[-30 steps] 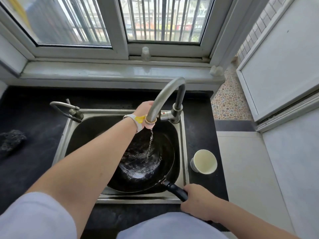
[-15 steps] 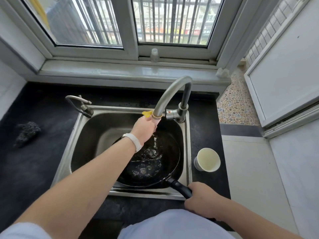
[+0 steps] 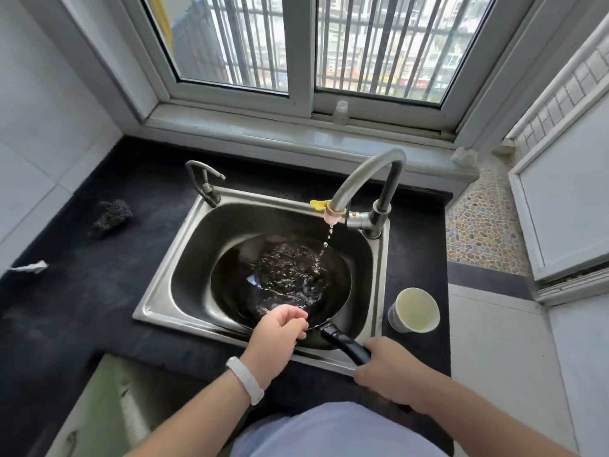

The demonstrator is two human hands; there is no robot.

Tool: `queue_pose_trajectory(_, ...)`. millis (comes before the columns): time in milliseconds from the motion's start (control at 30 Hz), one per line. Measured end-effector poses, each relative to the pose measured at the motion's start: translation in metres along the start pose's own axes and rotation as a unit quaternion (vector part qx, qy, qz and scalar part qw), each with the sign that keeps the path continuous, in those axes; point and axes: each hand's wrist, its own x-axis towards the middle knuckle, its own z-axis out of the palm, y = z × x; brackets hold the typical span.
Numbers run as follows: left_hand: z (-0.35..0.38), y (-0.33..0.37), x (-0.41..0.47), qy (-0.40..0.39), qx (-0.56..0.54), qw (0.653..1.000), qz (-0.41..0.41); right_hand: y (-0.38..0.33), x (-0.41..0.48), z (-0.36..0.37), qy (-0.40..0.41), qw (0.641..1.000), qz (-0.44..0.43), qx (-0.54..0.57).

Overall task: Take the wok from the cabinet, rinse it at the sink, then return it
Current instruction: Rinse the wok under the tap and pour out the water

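A black wok (image 3: 280, 282) lies in the steel sink (image 3: 164, 291) with rippling water in its bowl. My right hand (image 3: 389, 374) grips the wok's black handle (image 3: 342, 344) at the sink's front right corner. My left hand (image 3: 280, 328), with a white band on the wrist, hovers over the wok's near rim, fingers loosely curled and holding nothing. The curved faucet (image 3: 362, 179) arches over the sink's back right, and only a few drops fall from its spout.
A paper cup (image 3: 415, 310) stands on the dark counter right of the sink. A dark scrubber (image 3: 110, 217) and a scrap of white paper (image 3: 29, 267) lie on the counter to the left. A small second tap (image 3: 204, 179) stands at the sink's back left. A window sill runs behind.
My left hand has drawn back from the faucet spout to the wok's near rim. The stream of water has dwindled to drops. My right hand has stayed on the handle.
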Motion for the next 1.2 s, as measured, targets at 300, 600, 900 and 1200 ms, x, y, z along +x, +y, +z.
queue_pose_trajectory(300, 0.025, -0.017, -0.006, -0.085, -0.078, 0.981, -0.159, -0.026, -0.013, 0.008, 0.015, 0.999, -0.043, 0.001)
queue_pose_trajectory(600, 0.032, -0.008, 0.001, -0.122, -0.280, 0.945, -0.112, -0.039, -0.019, 0.014, 0.017, 0.997, -0.067, 0.022)
queue_pose_trajectory(900, 0.038, -0.003, 0.005, -0.049, -0.271, 0.957, -0.087, -0.038, -0.012, 0.018, 0.008, 0.995, -0.065, 0.077)
queue_pose_trajectory(1200, 0.033, -0.007, 0.003, -0.040, -0.244, 0.965, -0.083, -0.032, -0.011, 0.019, -0.021, 0.990, -0.077, 0.112)
